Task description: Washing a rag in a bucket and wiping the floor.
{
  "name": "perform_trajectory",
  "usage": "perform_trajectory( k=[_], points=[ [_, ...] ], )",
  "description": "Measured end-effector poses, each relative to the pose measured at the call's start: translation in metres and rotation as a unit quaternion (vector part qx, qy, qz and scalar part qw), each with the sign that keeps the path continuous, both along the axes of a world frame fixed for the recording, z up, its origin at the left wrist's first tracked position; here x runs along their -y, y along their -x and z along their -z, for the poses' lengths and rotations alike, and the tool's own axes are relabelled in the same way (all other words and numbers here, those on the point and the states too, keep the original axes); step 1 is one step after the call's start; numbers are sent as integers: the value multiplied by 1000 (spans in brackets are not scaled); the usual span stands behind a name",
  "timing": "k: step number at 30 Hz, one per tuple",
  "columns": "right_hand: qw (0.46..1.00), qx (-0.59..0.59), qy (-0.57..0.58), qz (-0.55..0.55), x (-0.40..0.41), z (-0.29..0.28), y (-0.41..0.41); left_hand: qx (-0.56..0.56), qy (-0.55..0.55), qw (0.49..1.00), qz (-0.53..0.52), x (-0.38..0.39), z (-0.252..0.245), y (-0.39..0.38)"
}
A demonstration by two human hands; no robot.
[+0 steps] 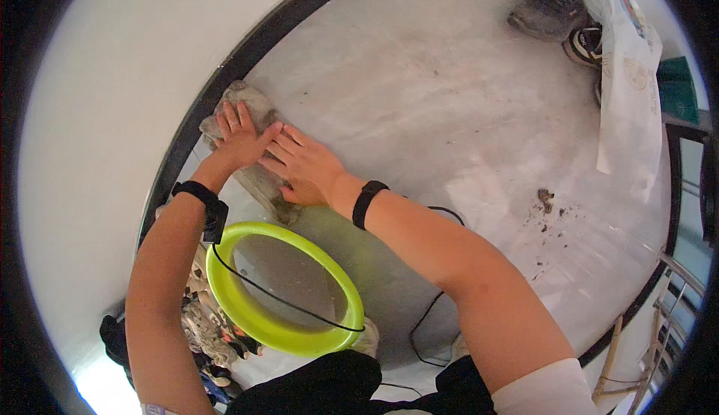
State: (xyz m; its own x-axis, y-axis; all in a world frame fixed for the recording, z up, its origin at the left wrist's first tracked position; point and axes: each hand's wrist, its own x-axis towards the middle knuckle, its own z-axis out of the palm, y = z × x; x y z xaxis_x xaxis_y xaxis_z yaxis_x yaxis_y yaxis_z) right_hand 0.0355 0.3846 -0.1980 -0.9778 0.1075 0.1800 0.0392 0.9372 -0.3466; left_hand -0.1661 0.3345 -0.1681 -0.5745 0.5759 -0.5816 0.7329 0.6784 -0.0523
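A damp-looking grey cloth (pixel 257 184) lies bunched lengthwise on the pale floor, beside the dark skirting board. My left hand (pixel 239 142) is laid over its upper part, palm down with fingers spread. Just to the right, my right hand (pixel 306 165) rests palm down on the cloth's right side, its fingertips close to my left thumb. Neither hand visibly grips the cloth; part of it is hidden beneath them. Below them stands a lime-green plastic basin (pixel 286 235) holding murky water, with a thin black cable (pixel 292 302) crossing over it from my left wrist.
The dark skirting board (pixel 236 61) curves along the white wall. Shoes (pixel 550 10) and a white plastic bag (pixel 629 89) sit at upper right. Dark dirt crumbs (pixel 545 201) dot the floor at right. Several shoes (pixel 208 325) crowd beside the basin; a metal rack (pixel 668 297) stands lower right.
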Motion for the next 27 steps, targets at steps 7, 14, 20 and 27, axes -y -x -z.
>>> perform_trajectory(
  k=[7, 14, 20, 27],
  points=[
    [998, 38, -4, 54, -37, -10, -29, -45, -47, 998, 28, -55, 4, -42],
    [990, 36, 32, 130, -60, -29, -92, -59, -111, 972, 196, -104, -5, -100],
    [985, 51, 23, 164, -68, -40, -183, -24, -168, 939, 298, -132, 2, -191],
    [953, 212, 52, 210, -34, -47, -325, 81, -233, 888, 388, -129, -9, -336]
  ],
)
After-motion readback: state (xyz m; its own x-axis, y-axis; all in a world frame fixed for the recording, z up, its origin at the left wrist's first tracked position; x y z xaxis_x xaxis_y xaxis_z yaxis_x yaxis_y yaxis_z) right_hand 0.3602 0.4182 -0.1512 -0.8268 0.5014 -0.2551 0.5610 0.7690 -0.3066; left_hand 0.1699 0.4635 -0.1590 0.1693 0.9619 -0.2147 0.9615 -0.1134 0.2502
